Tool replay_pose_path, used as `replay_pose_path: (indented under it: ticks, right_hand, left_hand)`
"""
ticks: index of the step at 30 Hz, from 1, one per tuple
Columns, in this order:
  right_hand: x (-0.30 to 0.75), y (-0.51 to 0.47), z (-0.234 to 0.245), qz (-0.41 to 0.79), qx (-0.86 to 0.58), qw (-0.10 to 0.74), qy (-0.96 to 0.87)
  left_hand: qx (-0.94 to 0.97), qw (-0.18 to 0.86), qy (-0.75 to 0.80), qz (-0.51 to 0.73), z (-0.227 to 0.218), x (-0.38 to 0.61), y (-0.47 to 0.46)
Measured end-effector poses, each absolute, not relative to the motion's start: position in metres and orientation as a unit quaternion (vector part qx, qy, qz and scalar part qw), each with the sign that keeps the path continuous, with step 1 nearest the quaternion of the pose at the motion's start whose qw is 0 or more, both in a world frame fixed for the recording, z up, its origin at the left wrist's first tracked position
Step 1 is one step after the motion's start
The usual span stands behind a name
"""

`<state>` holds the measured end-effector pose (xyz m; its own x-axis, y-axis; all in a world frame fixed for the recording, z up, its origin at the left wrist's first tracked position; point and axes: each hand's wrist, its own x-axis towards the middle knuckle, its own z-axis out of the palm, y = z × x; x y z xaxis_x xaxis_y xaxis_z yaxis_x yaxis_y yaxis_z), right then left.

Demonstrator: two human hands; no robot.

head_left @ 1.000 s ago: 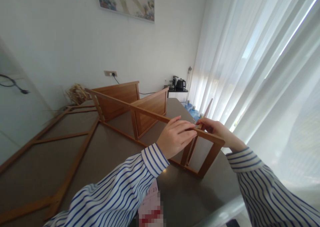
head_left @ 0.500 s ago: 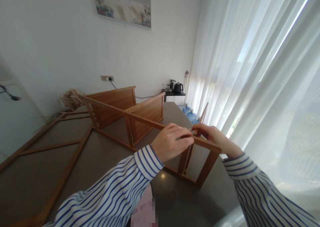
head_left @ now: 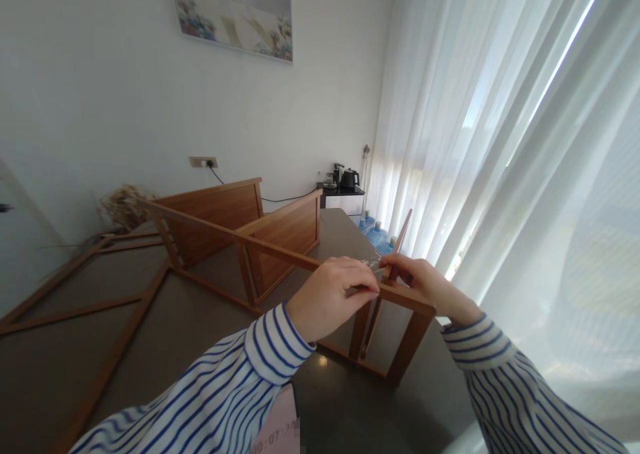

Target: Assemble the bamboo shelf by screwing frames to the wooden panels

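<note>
A wooden frame (head_left: 280, 254) of rails and panels stands on a dark table (head_left: 210, 321). My left hand (head_left: 333, 295) rests on the frame's top rail near its right end, fingers curled in a pinch. My right hand (head_left: 425, 284) is closed just to the right of it, fingertips meeting the left hand's at a small pale thing (head_left: 371, 264) I cannot make out. A thin wooden slat (head_left: 397, 241) rises at a slant behind my right hand. Both arms wear blue-and-white striped sleeves.
Two wooden panels (head_left: 220, 211) stand behind the rail. Flat wooden framing (head_left: 75, 294) lies across the table's left side. A kettle (head_left: 352, 177) sits on a small cabinet at the far wall, water bottles (head_left: 373, 231) below it. White curtains (head_left: 500, 141) fill the right.
The view has drifted, so the frame and hands sit slightly lower and left. My left hand's fingers went from stretched along the rail to curled in a pinch against my right fingertips.
</note>
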<state>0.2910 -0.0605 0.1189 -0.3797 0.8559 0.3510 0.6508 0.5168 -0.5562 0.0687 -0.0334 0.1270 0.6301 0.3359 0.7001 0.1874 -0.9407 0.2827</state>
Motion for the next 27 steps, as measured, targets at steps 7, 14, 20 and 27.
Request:
replay_pose_path:
  ticks: [7,14,20,27]
  right_hand:
    - [0.290,-0.064,0.124,0.171,-0.455,0.298,-0.822]
    - [0.291,-0.060,0.121,0.167,-0.465,0.291,-0.819]
    - [0.291,-0.060,0.121,0.154,-0.474,0.282,-0.820]
    - [0.288,-0.058,0.124,0.151,-0.473,0.273,-0.824]
  left_hand:
    - [0.886,0.170,0.213,0.376,0.136,0.069,-0.034]
    - [0.889,0.201,0.211,0.354,0.139,0.069,-0.034]
    - [0.893,0.202,0.194,0.353,0.139,0.070,-0.033]
    - [0.881,0.253,0.242,0.319,0.144,0.071,-0.038]
